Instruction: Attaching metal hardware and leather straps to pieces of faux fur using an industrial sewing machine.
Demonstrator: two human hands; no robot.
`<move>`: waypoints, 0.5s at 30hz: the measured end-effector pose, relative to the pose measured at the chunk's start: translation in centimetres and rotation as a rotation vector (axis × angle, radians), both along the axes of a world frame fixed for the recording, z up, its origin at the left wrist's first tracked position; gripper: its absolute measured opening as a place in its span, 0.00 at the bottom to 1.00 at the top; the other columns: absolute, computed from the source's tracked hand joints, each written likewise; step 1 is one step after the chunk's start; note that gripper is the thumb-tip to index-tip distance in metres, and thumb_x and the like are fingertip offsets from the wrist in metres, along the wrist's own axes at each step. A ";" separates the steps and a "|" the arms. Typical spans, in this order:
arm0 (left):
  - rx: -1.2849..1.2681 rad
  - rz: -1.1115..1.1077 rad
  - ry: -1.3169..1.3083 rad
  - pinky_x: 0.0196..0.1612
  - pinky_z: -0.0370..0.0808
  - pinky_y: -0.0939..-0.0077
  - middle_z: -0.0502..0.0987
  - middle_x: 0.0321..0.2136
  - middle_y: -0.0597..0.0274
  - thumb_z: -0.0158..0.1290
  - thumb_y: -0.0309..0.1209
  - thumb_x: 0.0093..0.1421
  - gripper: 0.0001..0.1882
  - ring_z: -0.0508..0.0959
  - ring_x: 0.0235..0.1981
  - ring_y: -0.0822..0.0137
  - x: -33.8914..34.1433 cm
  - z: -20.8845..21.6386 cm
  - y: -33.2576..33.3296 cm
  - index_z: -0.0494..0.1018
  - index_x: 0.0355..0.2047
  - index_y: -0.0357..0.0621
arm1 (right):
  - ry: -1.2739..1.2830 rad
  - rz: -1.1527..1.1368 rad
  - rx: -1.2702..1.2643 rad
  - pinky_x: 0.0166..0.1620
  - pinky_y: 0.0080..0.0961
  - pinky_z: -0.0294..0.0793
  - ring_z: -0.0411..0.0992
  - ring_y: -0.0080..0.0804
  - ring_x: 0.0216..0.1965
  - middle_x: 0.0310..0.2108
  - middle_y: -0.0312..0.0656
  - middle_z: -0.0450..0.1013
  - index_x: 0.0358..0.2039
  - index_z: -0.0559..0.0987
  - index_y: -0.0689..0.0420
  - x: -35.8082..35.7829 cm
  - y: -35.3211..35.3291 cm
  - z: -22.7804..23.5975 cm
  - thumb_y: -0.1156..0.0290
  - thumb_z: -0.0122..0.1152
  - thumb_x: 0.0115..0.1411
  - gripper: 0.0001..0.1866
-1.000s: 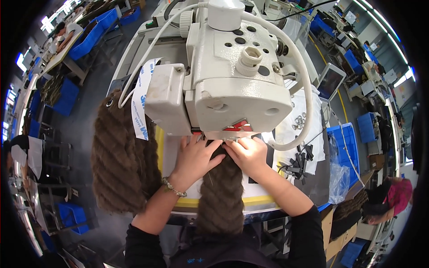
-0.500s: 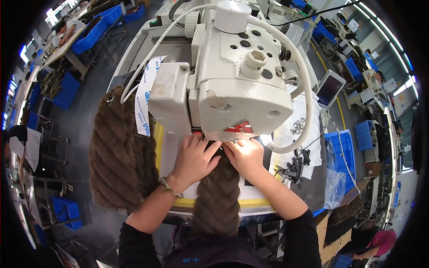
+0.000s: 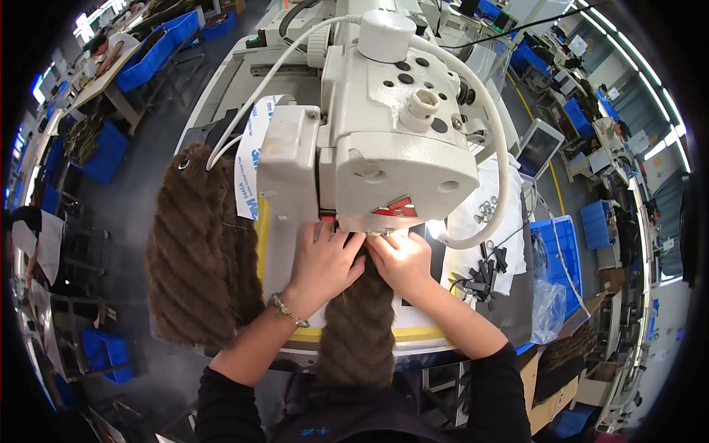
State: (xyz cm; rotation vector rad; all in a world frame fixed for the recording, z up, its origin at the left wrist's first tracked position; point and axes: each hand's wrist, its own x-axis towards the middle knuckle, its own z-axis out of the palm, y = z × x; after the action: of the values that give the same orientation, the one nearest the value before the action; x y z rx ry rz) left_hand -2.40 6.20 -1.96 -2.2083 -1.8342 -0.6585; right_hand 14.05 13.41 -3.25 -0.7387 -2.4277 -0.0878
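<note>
A brown fur strip (image 3: 360, 332) runs from under the head of a white industrial sewing machine (image 3: 402, 177) down over the table's front edge towards me. At its far end, both my hands meet just below the machine head. My left hand (image 3: 325, 262) holds the strip's left side, thumb and forefinger at the fur, other fingers reaching forward. My right hand (image 3: 402, 264) grips the right side with fingers bent together, lit by a bright lamp. The machine head hides the fingertips and the needle area. A bead bracelet (image 3: 289, 311) circles my left wrist.
A larger brown fur piece (image 3: 196, 258) with a metal eyelet hangs at the table's left. Small metal rings (image 3: 485, 210) and black pieces (image 3: 484, 275) lie on the right. Beyond them stands a blue crate (image 3: 557, 258) with clear plastic. A white cable loops beside the machine head.
The view has shifted slightly, so the machine appears a little lower and more to the right. Both hands keep their hold on the fur strip, with little visible movement.
</note>
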 end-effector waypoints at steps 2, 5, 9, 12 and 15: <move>-0.080 -0.011 -0.039 0.54 0.61 0.52 0.72 0.48 0.59 0.58 0.38 0.51 0.22 0.69 0.51 0.53 0.2 -0.3 0.0 0.74 0.48 0.51 | -0.076 -0.003 0.035 0.26 0.24 0.66 0.70 0.26 0.20 0.25 0.32 0.69 0.41 0.81 0.51 0.5 -0.9 0.5 0.70 0.63 0.49 0.16; -0.041 -0.006 -0.047 0.53 0.61 0.53 0.73 0.46 0.59 0.57 0.37 0.52 0.19 0.70 0.49 0.53 0.0 -0.8 -0.1 0.75 0.45 0.49 | -0.204 -0.020 0.059 0.23 0.23 0.61 0.67 0.23 0.17 0.25 0.32 0.64 0.49 0.80 0.55 0.7 -2.8 0.5 0.69 0.58 0.48 0.25; 0.064 -0.017 -0.035 0.49 0.66 0.58 0.75 0.37 0.60 0.55 0.37 0.55 0.12 0.72 0.43 0.55 -0.1 -0.1 0.1 0.75 0.39 0.48 | -0.318 -0.073 -0.007 0.21 0.24 0.63 0.67 0.24 0.18 0.30 0.36 0.63 0.58 0.72 0.62 0.5 -4.0 0.7 0.70 0.56 0.49 0.32; 0.046 -0.018 -0.054 0.49 0.66 0.58 0.75 0.35 0.60 0.54 0.36 0.56 0.12 0.73 0.42 0.55 -0.1 -0.3 0.1 0.75 0.39 0.49 | -0.317 -0.102 -0.026 0.21 0.23 0.65 0.69 0.24 0.20 0.30 0.37 0.64 0.58 0.72 0.64 0.3 -4.3 0.7 0.70 0.56 0.50 0.32; 0.071 -0.033 -0.062 0.48 0.66 0.58 0.75 0.34 0.60 0.54 0.36 0.56 0.12 0.73 0.42 0.55 -0.1 -0.5 0.0 0.75 0.39 0.49 | -0.292 -0.097 -0.072 0.21 0.24 0.67 0.70 0.25 0.23 0.30 0.37 0.64 0.58 0.71 0.64 0.3 -4.4 0.9 0.70 0.57 0.50 0.32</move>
State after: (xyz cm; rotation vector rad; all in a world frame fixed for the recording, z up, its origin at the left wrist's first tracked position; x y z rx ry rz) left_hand -2.54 6.24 -2.43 -2.2010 -1.7775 -0.7949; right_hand 14.39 9.02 -2.37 -0.9323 -2.6818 -0.1569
